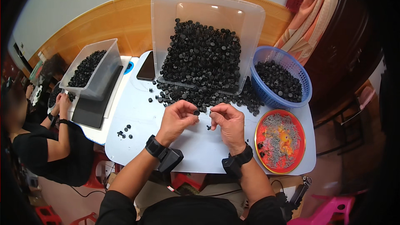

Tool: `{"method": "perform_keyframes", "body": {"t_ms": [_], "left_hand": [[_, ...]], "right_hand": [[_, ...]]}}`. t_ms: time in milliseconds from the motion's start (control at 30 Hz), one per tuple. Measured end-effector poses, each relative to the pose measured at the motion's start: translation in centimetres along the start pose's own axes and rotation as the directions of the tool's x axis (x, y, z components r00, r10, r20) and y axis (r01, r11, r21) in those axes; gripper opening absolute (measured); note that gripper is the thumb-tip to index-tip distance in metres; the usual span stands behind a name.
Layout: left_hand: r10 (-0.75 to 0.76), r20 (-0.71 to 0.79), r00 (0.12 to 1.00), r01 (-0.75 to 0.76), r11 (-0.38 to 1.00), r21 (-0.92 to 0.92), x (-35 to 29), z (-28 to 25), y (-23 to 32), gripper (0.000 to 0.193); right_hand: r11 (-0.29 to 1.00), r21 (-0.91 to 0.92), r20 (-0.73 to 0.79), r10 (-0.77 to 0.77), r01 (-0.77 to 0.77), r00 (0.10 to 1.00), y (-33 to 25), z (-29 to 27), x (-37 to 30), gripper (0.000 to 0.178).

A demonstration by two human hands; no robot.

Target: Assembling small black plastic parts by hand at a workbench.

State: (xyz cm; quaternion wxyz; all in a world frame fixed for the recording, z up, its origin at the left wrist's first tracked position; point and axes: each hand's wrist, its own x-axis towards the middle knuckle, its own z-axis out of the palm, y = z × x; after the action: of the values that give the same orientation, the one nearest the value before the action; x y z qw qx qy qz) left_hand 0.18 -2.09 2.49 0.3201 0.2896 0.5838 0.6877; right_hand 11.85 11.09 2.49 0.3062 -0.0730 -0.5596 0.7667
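Between the thumb and fingers of my left hand is a small round black plastic cap. My right hand is closed in a pinch just beside it, and what its fingertips hold is too small to make out. Below those fingertips shows a small black stemmed piece; I cannot tell whether it is touched or lies on the table. Beyond my hands, a pile of black plastic caps spills from a tipped clear plastic bin.
A blue basket of black parts stands at right, before it a red tray of metal screws or pins. Loose caps lie left on the white table. A phone lies behind. At far left another person works by a clear box.
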Motion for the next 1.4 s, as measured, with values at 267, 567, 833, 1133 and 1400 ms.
{"method": "perform_keyframes", "body": {"t_ms": [267,567,833,1133,1400], "left_hand": [[0.025,0.039,0.999,-0.014,0.965,-0.262,-0.5,0.4,-1.0,0.027],[0.044,0.054,0.998,-0.034,0.985,-0.167,-0.7,0.7,-1.6,0.024],[0.023,0.047,0.999,-0.014,0.983,-0.181,-0.9,0.7,-1.3,0.025],[0.027,0.058,0.998,-0.018,0.987,-0.158,-0.8,0.8,-1.7,0.023],[0.088,0.038,0.995,-0.082,0.987,-0.137,-0.9,1.0,-1.7,0.023]], "right_hand": [[0.998,0.022,0.003,0.063,-0.063,0.998,0.3,0.5,0.0,0.012],[0.989,-0.144,0.035,-0.018,0.023,0.999,0.4,1.0,-0.3,0.013],[0.986,-0.155,0.015,-0.061,0.062,0.998,0.5,0.8,-0.2,0.013],[0.979,-0.195,0.020,-0.052,0.055,0.998,0.5,0.9,-0.2,0.012],[0.928,-0.354,0.034,-0.109,0.114,0.993,0.7,1.0,-0.3,0.013]]}}
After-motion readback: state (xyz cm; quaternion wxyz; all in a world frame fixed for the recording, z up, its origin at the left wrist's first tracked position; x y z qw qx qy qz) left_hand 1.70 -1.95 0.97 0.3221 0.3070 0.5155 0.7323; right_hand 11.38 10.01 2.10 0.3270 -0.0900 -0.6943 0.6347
